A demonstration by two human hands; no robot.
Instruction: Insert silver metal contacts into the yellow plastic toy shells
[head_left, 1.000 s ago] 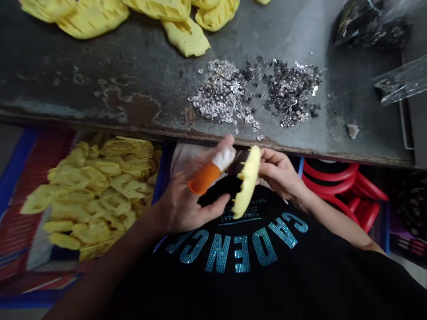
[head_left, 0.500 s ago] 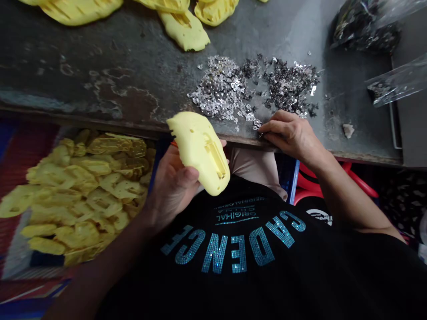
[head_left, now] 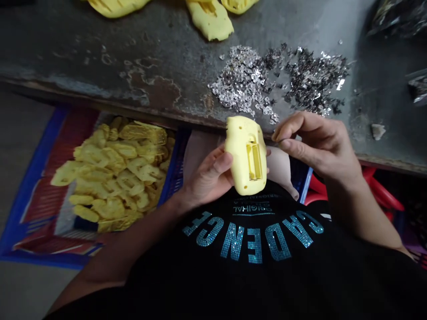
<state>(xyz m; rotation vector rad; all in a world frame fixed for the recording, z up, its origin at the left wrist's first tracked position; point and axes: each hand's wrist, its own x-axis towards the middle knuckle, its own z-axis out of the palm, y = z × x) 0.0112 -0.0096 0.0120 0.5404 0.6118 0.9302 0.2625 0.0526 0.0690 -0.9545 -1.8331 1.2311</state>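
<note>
A yellow plastic shell (head_left: pixel 238 164) with an open battery compartment faces me, held near the table's front edge. My left hand (head_left: pixel 213 175) is closed around its left side, thumb on the face and the other fingers mostly hidden behind. Just right of the shell, my right hand (head_left: pixel 316 144) pinches a small metal piece between thumb and fingertips, only a dark sliver of it showing. Beyond the hands lie a heap of small silvery metal pieces (head_left: pixel 242 82) and a darker heap of metal pieces (head_left: pixel 313 80).
More yellow shells (head_left: pixel 211 20) lie at the back of the worn metal table (head_left: pixel 160 91). Below left, a blue-rimmed crate (head_left: pixel 40 155) holds many yellow parts (head_left: pixel 116 173). A plastic bag (head_left: pixel 400 15) sits back right, a whitish lump (head_left: pixel 378 131) near the front edge. Red curved parts (head_left: pixel 383 191) are below right.
The shell passed from my right hand to my left, turned its compartment side toward me and moved right. My right hand went to the silvery heap's edge, then drew back beside the shell, pinching.
</note>
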